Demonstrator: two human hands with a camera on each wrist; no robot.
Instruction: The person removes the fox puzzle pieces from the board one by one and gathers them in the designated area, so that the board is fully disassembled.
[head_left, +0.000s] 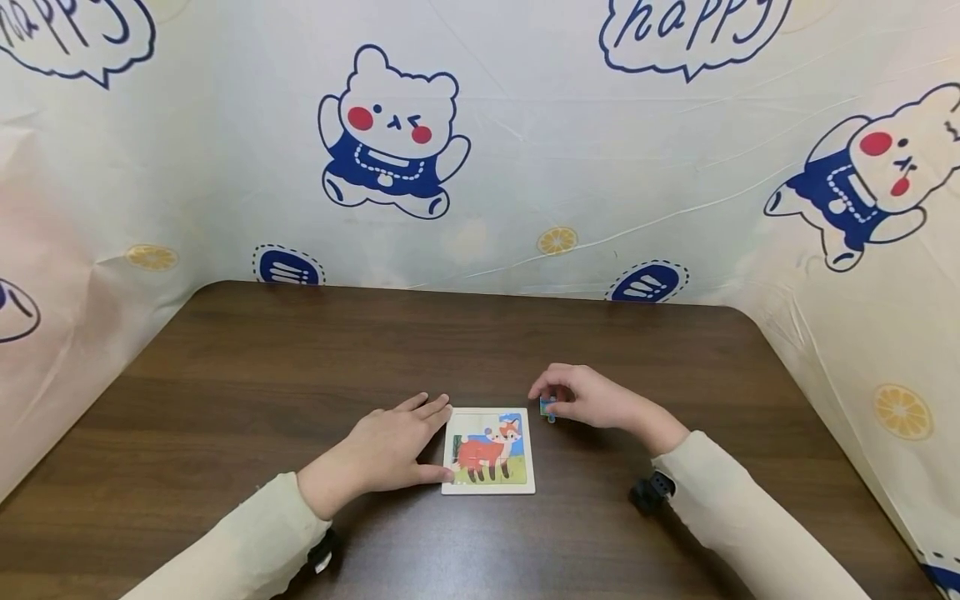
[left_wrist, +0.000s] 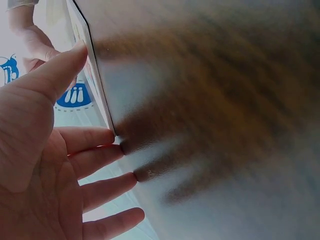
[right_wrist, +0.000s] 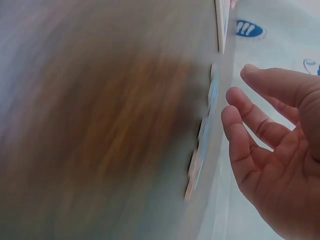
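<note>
Walled behind and at both sides by printed cloth [head_left: 525,167]; flanked at right by small puzzle pieces [right_wrist: 203,134] beside the right hand [head_left: 588,396], fingers loosely bent, gripping nothing. Found the puzzle board [head_left: 487,489] flat between hands, touched along its left edge by the spread left hand [head_left: 390,448]. Noted brown tabletop [head_left: 450,342] reaching beyond to rounded far corners.

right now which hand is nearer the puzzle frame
Left. The left hand touches the puzzle frame at its left edge; the right hand is off to its right, above loose puzzle pieces.
</note>
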